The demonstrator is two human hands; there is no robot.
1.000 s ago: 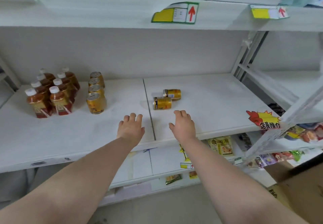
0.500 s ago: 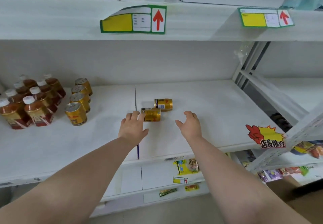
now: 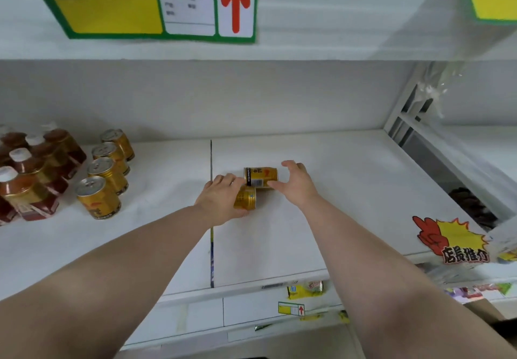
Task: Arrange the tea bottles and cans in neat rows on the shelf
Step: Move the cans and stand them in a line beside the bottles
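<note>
Two gold tea cans lie on their sides in the middle of the white shelf. My left hand is wrapped over the near lying can, thumb under it. My right hand is spread at the right end of the far lying can, thumb touching it, fingers apart. On the left, several gold cans stand upright in one row running front to back. Beside them, brown tea bottles with white caps stand in rows.
The upper shelf's edge carries a green-and-yellow price tag with a red arrow. A red and yellow promo sticker hangs on the shelf front at the right. White shelf posts stand at the right. Snack packets lie on lower shelves.
Both hands reached forward onto the lying cans. My left hand closed over the near can; my right hand arrived at the far can. The view moved closer and to the right.
</note>
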